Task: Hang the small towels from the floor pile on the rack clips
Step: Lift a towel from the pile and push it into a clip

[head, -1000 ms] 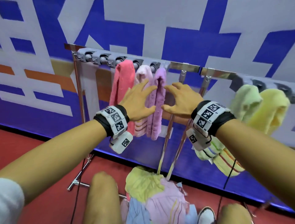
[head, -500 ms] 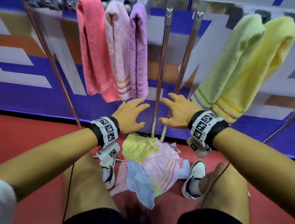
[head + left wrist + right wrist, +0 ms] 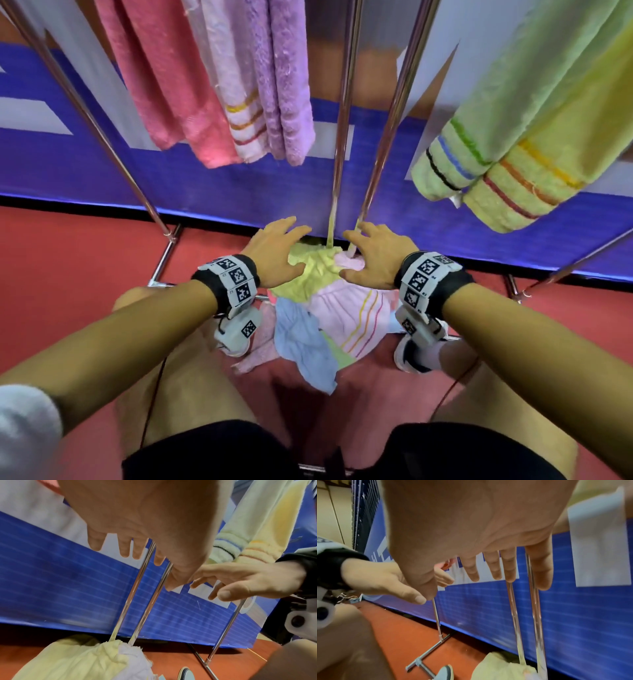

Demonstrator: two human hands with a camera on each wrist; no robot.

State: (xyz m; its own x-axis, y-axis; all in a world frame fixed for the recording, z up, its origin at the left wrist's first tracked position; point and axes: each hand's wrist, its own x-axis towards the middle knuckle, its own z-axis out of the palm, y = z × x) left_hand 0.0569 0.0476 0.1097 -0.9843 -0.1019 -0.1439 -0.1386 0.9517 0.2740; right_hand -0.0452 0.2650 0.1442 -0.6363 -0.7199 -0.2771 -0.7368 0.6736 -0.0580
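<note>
A pile of small towels (image 3: 318,308) lies on the red floor at the foot of the rack: a yellow towel (image 3: 308,270) on top, a pink striped one (image 3: 349,315) and a light blue one (image 3: 301,339) below. My left hand (image 3: 274,253) and right hand (image 3: 373,257) hover just above the pile, fingers spread and straight, holding nothing. The wrist views show both palms, left hand (image 3: 137,534) and right hand (image 3: 488,534), empty above the yellow towel (image 3: 77,658). On the rack hang pink (image 3: 164,78), pale pink (image 3: 233,85), lilac (image 3: 287,78), green (image 3: 486,113) and yellow (image 3: 555,154) towels. The clips are out of view.
Two chrome rack poles (image 3: 346,113) run down into the pile between my hands. Another pole (image 3: 85,106) and the rack's floor bars (image 3: 164,260) stand left. A blue and white wall banner (image 3: 205,185) is close behind. My knees and shoes (image 3: 414,356) flank the pile.
My view and both hands have dropped from the hanging towels at rack height down to just above the floor pile. Both hands stayed empty with fingers spread.
</note>
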